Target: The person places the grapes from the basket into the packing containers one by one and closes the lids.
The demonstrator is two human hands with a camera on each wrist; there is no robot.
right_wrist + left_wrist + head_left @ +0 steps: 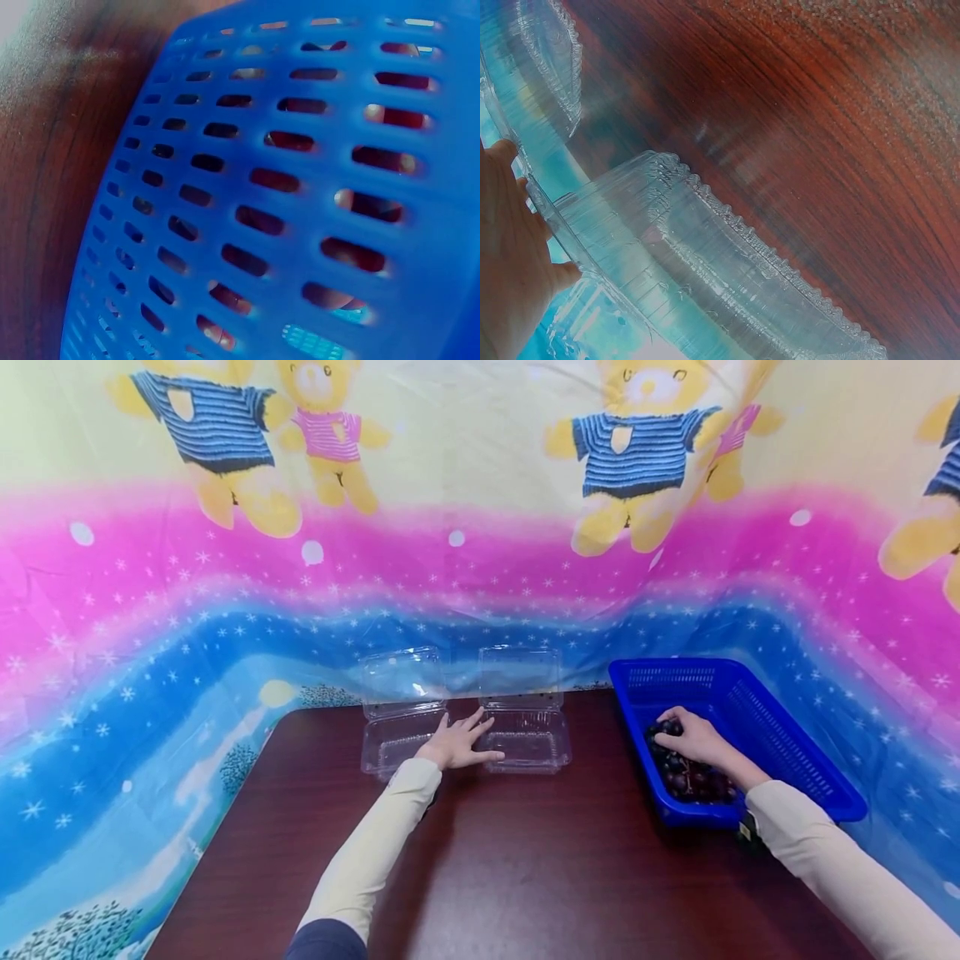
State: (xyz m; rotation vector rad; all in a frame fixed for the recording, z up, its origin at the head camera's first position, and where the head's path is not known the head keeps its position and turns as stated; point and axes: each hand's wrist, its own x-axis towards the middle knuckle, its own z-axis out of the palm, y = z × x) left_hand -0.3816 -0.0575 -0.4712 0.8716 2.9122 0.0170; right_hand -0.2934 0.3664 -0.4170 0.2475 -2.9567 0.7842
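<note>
Right hand (699, 741): inside the basket at its left side, thumb and fingers curled round dark grapes at the far end of the bunch.
Grapes (690, 778): dark and round, heaped in the near left part of the basket; dark red shapes also show through the slots in the right wrist view.
Basket (798, 739): blue, slotted, on the right of the table (525, 868).
Left hand (455, 746): fingers and thumb spread wide, at the gap between 2 clear boxes, reaching over the left edge of the right box; it grips nothing, and how firmly it touches the rim I cannot tell.
Left box (397, 743): clear plastic, lid raised on the far side.
Right box (528, 745): the same kind, lid also raised, near the far edge of the table.
Cloth (450, 572): behind the table, printed with bears in striped shirts.
</note>
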